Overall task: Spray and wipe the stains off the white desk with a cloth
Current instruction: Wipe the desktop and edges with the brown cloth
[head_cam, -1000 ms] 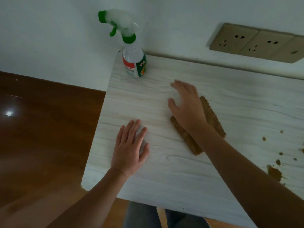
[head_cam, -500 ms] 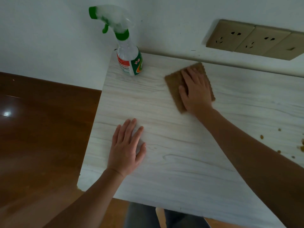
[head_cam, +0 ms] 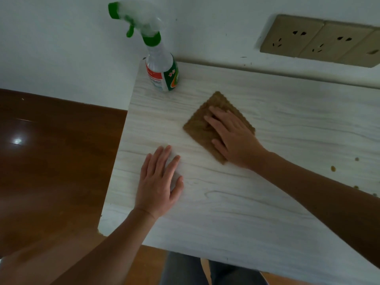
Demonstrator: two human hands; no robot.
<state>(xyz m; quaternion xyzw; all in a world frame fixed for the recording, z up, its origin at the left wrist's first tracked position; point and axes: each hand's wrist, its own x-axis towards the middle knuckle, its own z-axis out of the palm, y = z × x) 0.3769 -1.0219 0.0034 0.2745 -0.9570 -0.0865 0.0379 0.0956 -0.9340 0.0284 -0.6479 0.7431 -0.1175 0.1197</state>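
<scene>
White desk (head_cam: 236, 223), right hand (head_cam: 234, 138) drew cloth (head_cam: 200, 128) nearer, left hand (head_cam: 158, 188) unmoved

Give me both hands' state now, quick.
Left hand: open, flat on the white desk, holding nothing.
Right hand: open, fingers straight, pressing the brown cloth onto the desk.

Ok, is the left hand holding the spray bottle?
No, the left hand lies flat on the desk, while the spray bottle stands untouched at its back corner.

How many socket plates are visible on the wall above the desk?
3, in one row on the wall: left plate, middle plate, and right plate, cut off by the picture's edge. More may lie beyond it.
</scene>
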